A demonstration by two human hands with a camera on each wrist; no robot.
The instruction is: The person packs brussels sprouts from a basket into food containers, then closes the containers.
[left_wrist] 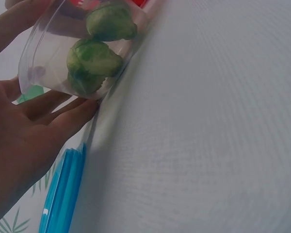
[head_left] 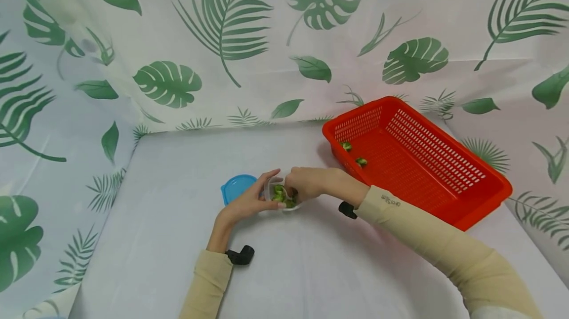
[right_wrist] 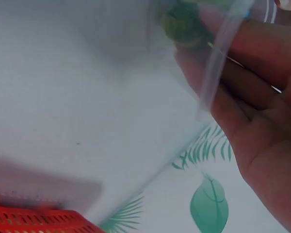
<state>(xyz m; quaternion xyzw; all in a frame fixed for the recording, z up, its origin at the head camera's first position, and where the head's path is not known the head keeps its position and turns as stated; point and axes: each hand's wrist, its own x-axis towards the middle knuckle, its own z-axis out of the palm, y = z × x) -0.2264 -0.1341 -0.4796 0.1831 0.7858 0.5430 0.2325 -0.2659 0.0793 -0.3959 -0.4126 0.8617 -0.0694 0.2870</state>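
A small clear plastic container point(left_wrist: 51, 58) stands on the table with several Brussels sprouts point(head_left: 278, 190) in it. My left hand point(head_left: 253, 201) holds the container by its side, thumb and fingers spread around the wall. From the right, my right hand point(head_left: 308, 183) reaches over the rim with its fingers inside. In the right wrist view, the fingers pinch a Brussels sprout point(right_wrist: 184, 26) behind the clear wall; the fingertips are partly blurred. A blue lid point(head_left: 237, 185) lies on the table just left of the container, close to the left hand.
At the right stands a red perforated basket point(head_left: 437, 143), with two Brussels sprouts point(head_left: 361, 162) near its left end. The right forearm passes in front of the basket. Leaf-printed cloth point(head_left: 249, 22) rises behind the white table point(head_left: 178, 171) and at its sides.
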